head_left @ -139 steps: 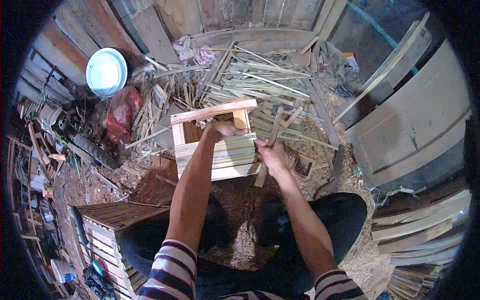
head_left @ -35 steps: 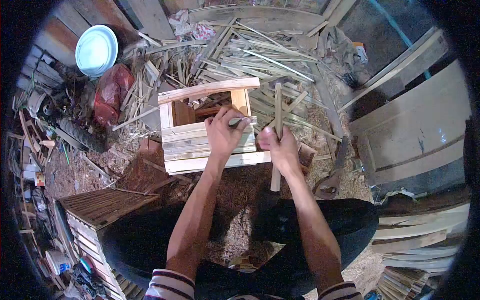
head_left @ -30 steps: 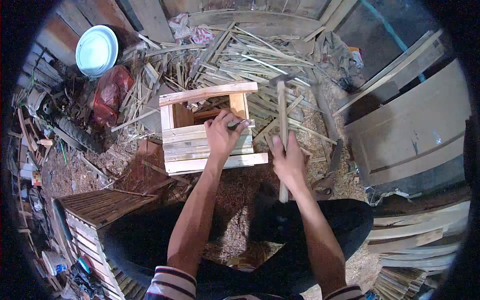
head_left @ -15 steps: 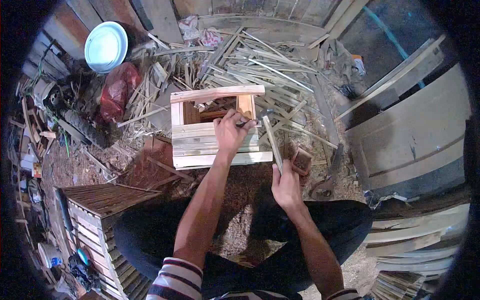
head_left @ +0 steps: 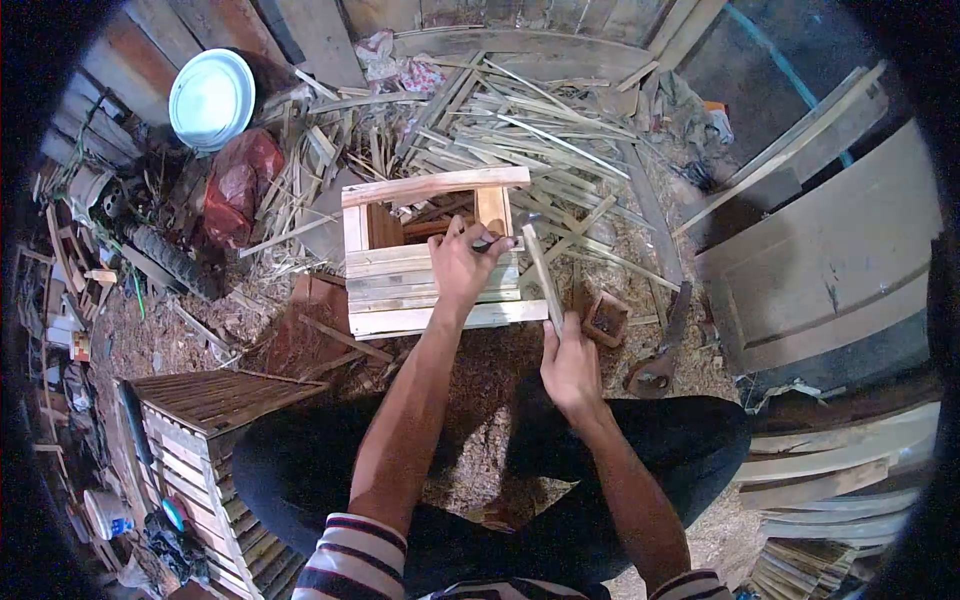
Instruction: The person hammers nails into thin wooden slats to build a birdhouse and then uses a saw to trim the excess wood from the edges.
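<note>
A wooden slatted box (head_left: 425, 262) stands on the ground in front of me, with an opening near its top. My left hand (head_left: 463, 265) rests against its upper slats at the right side. Thumb and fingers are pinched around a small dark piece, mostly covered by the fingers; I cannot tell what it is. My right hand (head_left: 574, 372) grips the pale wooden handle of a hammer (head_left: 543, 272). The hammer points up and away from me, its head end close to the right of the left fingertips and blurred.
A small wooden box (head_left: 624, 322) with dark contents and a handsaw (head_left: 652, 374) lie to the right. Wood strips (head_left: 560, 150) are heaped behind. At the left are a slatted crate (head_left: 215, 395), a red bag (head_left: 240, 185) and a white basin (head_left: 211, 100). Boards (head_left: 850, 445) lie at right.
The hammer's head end has shifted slightly left and up, and its handle looks shorter in view. My left hand stays on the box in nearly the same pinch.
</note>
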Tool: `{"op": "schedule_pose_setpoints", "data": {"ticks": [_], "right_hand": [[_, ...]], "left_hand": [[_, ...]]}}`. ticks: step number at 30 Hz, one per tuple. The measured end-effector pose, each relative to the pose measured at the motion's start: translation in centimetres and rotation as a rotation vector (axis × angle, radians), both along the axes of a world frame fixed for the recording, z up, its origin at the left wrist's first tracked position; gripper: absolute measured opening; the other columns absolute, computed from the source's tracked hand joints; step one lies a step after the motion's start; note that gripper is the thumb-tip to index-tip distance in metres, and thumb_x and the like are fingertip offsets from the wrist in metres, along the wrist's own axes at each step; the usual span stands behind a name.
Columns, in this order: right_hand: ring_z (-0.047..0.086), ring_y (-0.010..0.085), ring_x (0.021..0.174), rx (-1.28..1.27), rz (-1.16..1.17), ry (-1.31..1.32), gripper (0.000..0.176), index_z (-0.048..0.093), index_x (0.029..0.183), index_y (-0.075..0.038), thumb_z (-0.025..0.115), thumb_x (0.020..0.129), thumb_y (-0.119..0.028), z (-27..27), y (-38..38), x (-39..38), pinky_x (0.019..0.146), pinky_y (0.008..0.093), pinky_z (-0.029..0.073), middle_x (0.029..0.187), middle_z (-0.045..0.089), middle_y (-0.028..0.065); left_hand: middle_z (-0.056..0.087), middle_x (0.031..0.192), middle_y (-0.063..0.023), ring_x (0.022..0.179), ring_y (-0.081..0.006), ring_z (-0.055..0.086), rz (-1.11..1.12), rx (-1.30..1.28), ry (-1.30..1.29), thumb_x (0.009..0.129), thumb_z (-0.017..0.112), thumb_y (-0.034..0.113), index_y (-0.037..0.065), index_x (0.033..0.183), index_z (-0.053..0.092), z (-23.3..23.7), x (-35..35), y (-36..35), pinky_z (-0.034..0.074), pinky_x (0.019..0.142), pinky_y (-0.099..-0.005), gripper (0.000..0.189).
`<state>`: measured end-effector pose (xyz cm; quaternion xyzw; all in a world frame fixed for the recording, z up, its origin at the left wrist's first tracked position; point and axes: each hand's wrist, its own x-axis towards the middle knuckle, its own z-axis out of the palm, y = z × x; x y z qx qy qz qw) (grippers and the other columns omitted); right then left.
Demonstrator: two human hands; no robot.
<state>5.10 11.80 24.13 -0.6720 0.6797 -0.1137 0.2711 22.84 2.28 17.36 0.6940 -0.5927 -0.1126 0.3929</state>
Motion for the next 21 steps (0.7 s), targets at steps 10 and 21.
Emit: {"op": "schedule_pose_setpoints", "data": {"ticks": [10, 21], "right_hand": [[0.059, 0.0504, 0.064, -0.108, 0.007, -0.085, 0.024, 0.041, 0.104, -0.002, 0.045, 0.095, -0.024, 0.1, -0.2, 0.2, 0.059, 0.0591, 0.046, 0.067, 0.059, 0.0309], [0.058, 0.0508, 0.065, -0.084, 0.042, -0.055, 0.024, 0.040, 0.108, -0.001, 0.047, 0.094, -0.019, -0.8, -0.4, -0.5, 0.059, 0.0595, 0.046, 0.069, 0.059, 0.0313]], "left_hand": [[0.056, 0.082, -0.0062, 0.081, -0.0247, 0.056, 0.014, -0.018, -0.031, 0.071, 0.074, 0.048, 0.011, 0.078, 0.069, 0.6, -0.2, 0.4, 0.032, 0.077, -0.0390, 0.038], [0.055, 0.078, -0.0030, 0.080, -0.0214, 0.055, 0.006, -0.035, -0.018, 0.068, 0.077, 0.045, 0.009, 0.075, 0.066, 0.0, -0.3, 0.4, 0.032, 0.075, -0.0383, 0.038]]}}
